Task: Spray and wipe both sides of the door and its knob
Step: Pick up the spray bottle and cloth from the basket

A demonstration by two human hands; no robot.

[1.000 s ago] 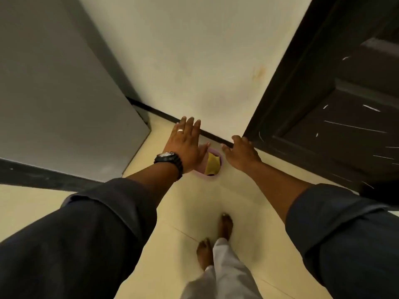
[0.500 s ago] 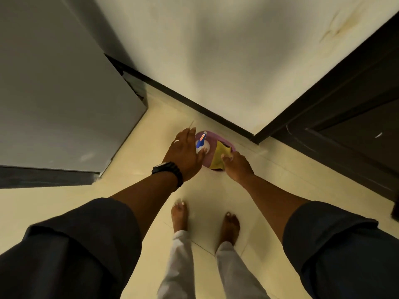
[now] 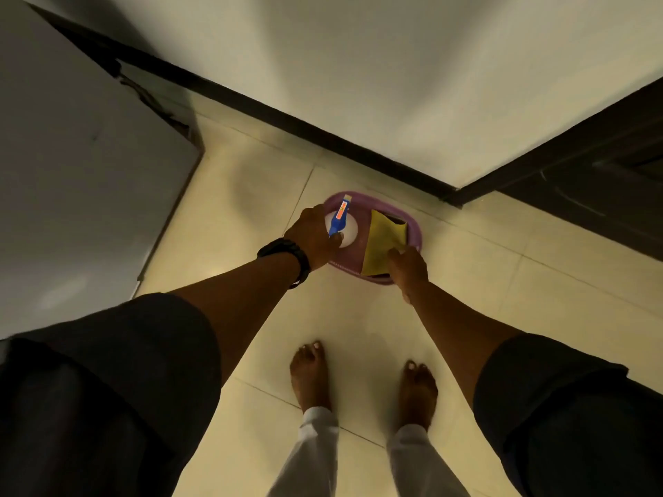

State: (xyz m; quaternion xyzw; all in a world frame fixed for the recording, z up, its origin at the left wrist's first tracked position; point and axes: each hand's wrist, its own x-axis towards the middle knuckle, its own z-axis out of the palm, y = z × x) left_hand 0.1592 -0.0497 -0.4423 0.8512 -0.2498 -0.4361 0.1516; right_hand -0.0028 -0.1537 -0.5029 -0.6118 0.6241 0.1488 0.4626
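A purple basin (image 3: 414, 229) sits on the floor by the wall. In it stands a white spray bottle (image 3: 349, 231) with a blue trigger head, and a yellow cloth (image 3: 382, 242) lies across its right half. My left hand (image 3: 314, 236) grips the bottle just under the blue head. My right hand (image 3: 407, 269) pinches the near edge of the yellow cloth at the basin's front rim. The dark wooden door (image 3: 588, 188) shows only its lower part at the right; its knob is out of view.
A grey cabinet side (image 3: 82, 181) stands close on the left. A cream wall with a dark skirting (image 3: 287, 120) runs behind the basin. My bare feet (image 3: 362, 385) stand on the cream floor tiles just behind the basin.
I have bent lower over the basin. My left hand closed round the spray bottle, and my right hand settled on the cloth's near edge.
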